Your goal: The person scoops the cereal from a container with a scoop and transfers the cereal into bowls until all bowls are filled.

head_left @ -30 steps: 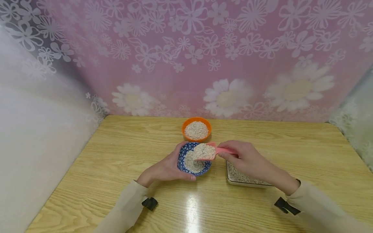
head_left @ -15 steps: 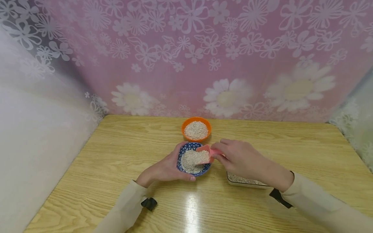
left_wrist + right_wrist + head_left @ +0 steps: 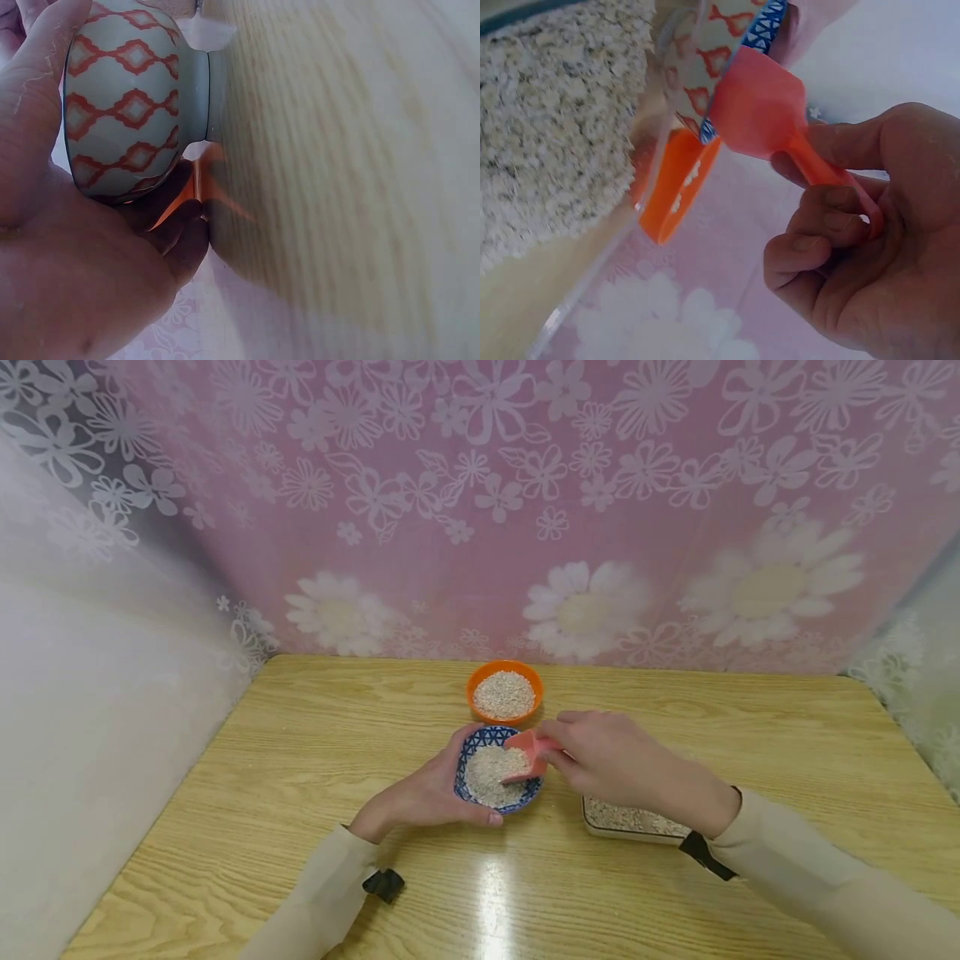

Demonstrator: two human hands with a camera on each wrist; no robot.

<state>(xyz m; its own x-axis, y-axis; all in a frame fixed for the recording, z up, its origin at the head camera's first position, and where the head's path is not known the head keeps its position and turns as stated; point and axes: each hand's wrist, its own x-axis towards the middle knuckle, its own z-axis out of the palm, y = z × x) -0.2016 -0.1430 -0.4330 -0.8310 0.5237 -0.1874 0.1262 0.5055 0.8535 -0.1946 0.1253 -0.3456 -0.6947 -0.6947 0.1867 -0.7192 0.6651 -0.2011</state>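
A blue-patterned bowl (image 3: 468,785) of pale flakes like oats stands on the table. Around its left side my left hand (image 3: 427,789) curls, thumb at the near rim and fingers at the far side. In the left wrist view the bowl's outside (image 3: 135,109) shows orange-red diamond shapes. My right hand (image 3: 611,760) grips the handle of a pink scoop (image 3: 528,756), which tilts down into the bowl over the flakes. The right wrist view shows the scoop's underside (image 3: 757,105) at the bowl's rim, with fingers curled round the handle.
An orange bowl (image 3: 537,702) of flakes stands just behind the patterned bowl. A rectangular container (image 3: 637,835) of flakes lies right of it, partly beneath my right forearm. Flower-patterned pink cloth (image 3: 450,568) hangs behind the wooden table (image 3: 300,718).
My right hand has moved left and tipped the scoop, and most of its heaped flakes have slid into the patterned bowl. The left hand and the bowl have stayed in place.
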